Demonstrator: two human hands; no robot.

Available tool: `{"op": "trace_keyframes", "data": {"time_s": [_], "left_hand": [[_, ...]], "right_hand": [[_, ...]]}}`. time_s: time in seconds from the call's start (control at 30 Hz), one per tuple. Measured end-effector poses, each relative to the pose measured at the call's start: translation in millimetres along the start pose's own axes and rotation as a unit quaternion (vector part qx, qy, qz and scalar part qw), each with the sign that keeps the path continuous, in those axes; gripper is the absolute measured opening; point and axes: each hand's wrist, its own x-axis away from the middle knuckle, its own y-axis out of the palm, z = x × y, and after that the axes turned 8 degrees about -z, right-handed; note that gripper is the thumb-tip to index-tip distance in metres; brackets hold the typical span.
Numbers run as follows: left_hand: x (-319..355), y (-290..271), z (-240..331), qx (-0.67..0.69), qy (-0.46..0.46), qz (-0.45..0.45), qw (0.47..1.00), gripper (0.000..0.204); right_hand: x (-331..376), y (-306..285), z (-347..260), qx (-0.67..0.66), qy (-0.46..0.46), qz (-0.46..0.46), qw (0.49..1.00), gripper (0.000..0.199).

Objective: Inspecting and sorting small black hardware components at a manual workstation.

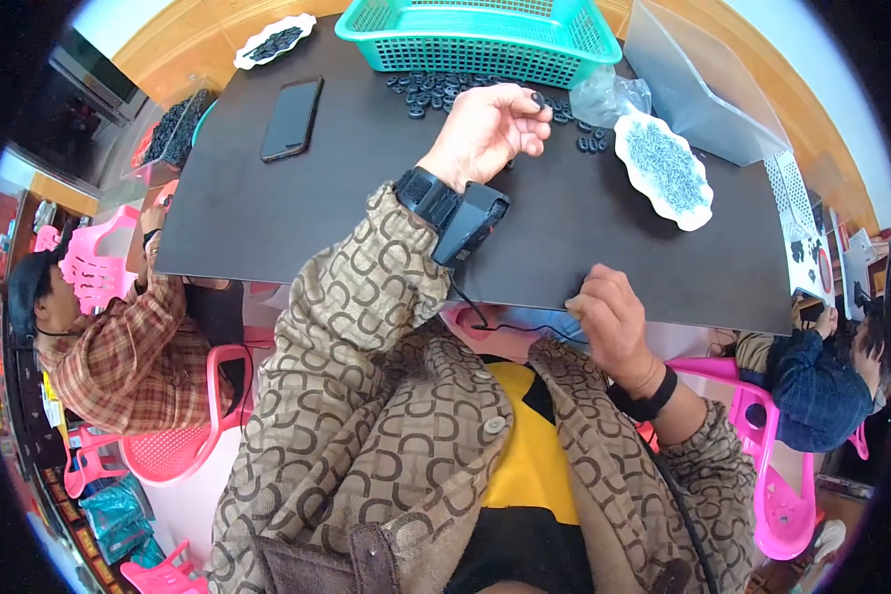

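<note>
My left hand (493, 131) is raised over the dark table (366, 218), its thumb and forefinger pinching a small black oval part (538, 100). Beneath and beyond it lie many similar black parts (426, 97), each with holes. Close to the table's front edge, my right hand (609, 319) has its fingers curled and pressed together. Whatever those fingers may hold is too small or hidden to make out. Right of the loose parts stands a white scalloped dish (701, 213), heaped with small silvery metal pieces (663, 158) that look like screws or pins.
A green plastic basket (465, 51) stands at the back. A clear bag (609, 96) and a clear plastic box (703, 89) are at the right. A phone (292, 119) and another white dish (244, 60) with black parts lie left. People sit on both sides.
</note>
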Motion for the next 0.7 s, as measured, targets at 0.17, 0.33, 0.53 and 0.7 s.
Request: {"op": "trace_keyframes", "data": {"time_s": [0.17,0.33,0.53,0.7], "left_hand": [[11,26,9,-0.128,0.038,0.032,0.990,0.007],[12,38,10,-0.159,0.042,0.038,0.986,0.011],[12,37,27,-0.124,0.060,0.107,0.985,0.005],[6,43,31,-0.101,0.090,0.132,0.982,0.006]], "right_hand": [[-100,-44,13,-0.155,0.159,0.007,0.975,0.015],[-210,-41,53,-0.101,0.094,0.115,0.984,0.005],[-243,5,86,-0.008,0.063,0.117,0.991,0.009],[-250,16,115,-0.054,0.078,0.142,0.985,0.008]]}}
